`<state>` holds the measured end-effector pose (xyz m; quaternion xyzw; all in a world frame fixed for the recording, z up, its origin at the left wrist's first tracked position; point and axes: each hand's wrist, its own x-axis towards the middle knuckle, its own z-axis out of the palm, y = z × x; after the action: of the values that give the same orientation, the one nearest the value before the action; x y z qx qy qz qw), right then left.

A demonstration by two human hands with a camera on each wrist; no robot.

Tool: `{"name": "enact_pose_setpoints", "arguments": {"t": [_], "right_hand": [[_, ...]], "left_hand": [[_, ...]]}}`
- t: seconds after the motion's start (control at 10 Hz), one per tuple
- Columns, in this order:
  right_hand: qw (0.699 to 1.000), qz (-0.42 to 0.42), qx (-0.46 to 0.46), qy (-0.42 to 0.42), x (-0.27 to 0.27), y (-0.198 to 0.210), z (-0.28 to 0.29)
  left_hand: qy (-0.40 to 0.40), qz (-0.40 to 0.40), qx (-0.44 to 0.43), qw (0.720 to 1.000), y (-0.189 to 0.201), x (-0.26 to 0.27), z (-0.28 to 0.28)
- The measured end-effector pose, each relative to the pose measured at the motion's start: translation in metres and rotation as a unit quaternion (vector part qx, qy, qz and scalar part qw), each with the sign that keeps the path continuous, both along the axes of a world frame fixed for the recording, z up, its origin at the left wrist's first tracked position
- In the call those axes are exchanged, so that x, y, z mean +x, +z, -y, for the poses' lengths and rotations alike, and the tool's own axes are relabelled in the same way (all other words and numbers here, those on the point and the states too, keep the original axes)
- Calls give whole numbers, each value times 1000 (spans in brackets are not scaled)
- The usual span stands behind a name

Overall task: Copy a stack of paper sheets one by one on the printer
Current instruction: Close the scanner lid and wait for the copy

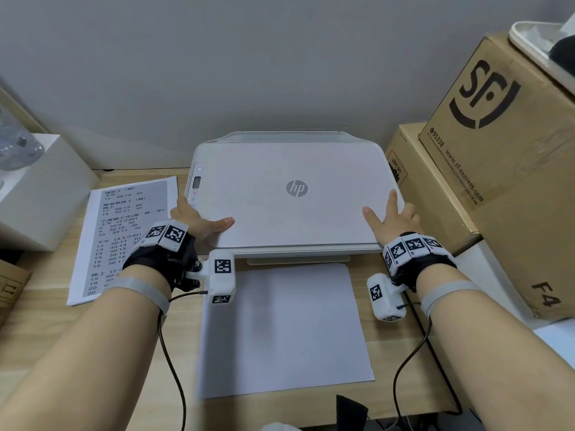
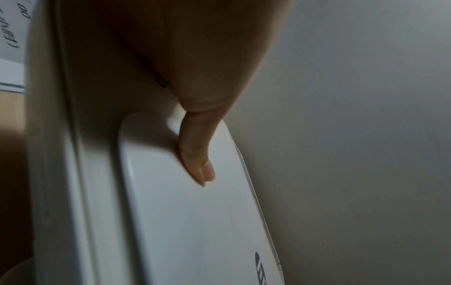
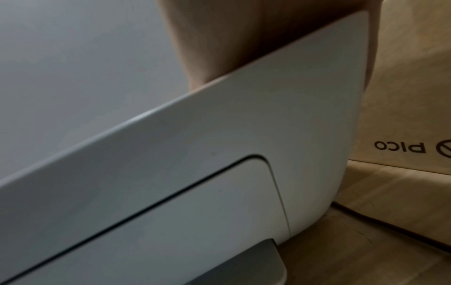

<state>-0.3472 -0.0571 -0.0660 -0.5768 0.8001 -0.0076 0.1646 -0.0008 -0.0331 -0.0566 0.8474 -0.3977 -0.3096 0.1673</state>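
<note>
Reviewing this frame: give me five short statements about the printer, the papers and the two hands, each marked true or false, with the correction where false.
1. The printer lid is down. True.
2. The printed sheet stack lies to the right of the printer. False: it lies on the desk to the printer's left.
3. The left hand has its thumb lying on top of the lid near the front left corner. True.
4. The right hand holds a sheet of paper. False: it holds no paper; it rests at the lid's front right corner with fingers spread.
5. A blank sheet lies on the desk in front of the printer. True.
</note>
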Motion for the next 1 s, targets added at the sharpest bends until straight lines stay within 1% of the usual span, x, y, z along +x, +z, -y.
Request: {"name": "enact_pose_setpoints", "arguments": {"t": [1.0], "right_hand": [[1000, 5, -2, -1, -1, -2, 2]], "left_hand": [[-8, 9, 1, 1000, -3, 1, 1]]}}
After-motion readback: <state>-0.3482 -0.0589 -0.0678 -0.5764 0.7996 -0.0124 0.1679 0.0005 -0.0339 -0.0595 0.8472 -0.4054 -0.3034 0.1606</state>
